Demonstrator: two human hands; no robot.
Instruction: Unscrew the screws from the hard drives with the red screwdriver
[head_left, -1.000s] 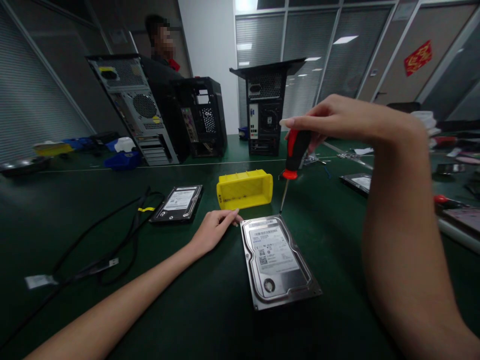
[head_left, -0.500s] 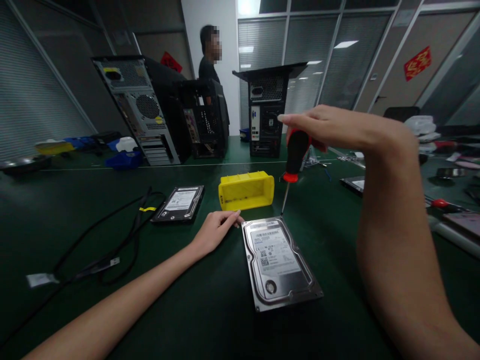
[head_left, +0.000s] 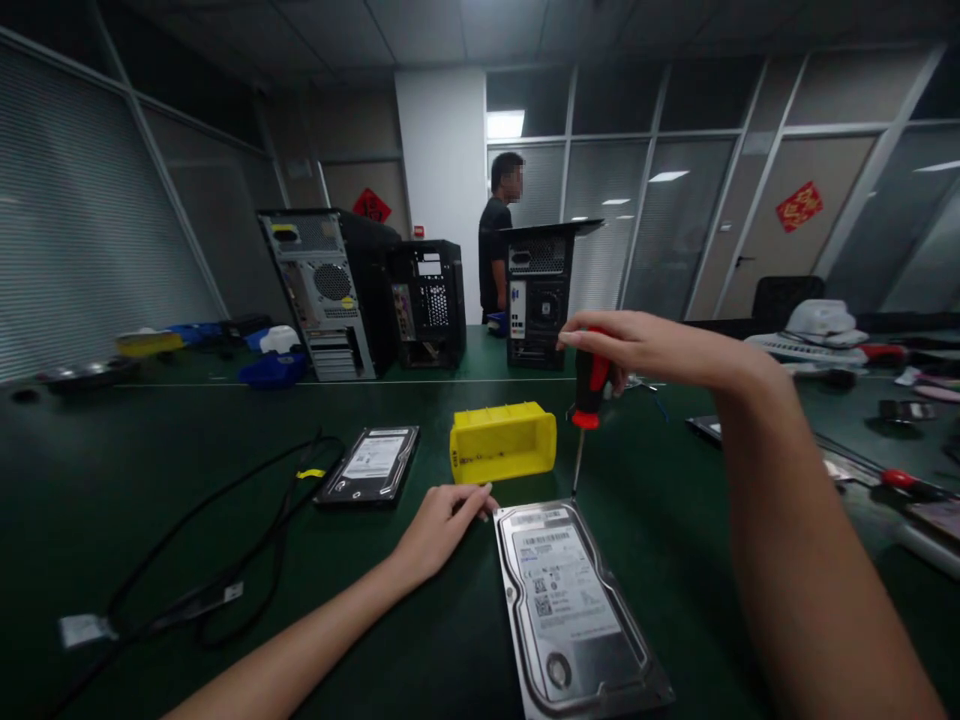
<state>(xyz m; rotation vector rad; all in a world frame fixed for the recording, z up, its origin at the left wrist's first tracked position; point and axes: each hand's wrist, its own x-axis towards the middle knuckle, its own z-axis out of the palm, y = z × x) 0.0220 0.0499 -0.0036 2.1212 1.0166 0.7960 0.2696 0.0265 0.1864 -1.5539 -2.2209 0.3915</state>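
Silver hard drive (head_left: 574, 610) looks stiff, dense: hold its edges; left hand (head_left: 444, 530) half-open beside it, right hand (head_left: 611, 345) gripping a screwdriver (head_left: 587, 400).

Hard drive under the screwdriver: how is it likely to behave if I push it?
The drive lies flat on the table, so it should slide rather than tip or roll. Its metal casing suggests it's stiff and probably rather heavy for its size.

The right hand (head_left: 626, 340) grips from above, wrist (head_left: 750, 372) sharply bent; the left hand (head_left: 441, 522) lies lower.
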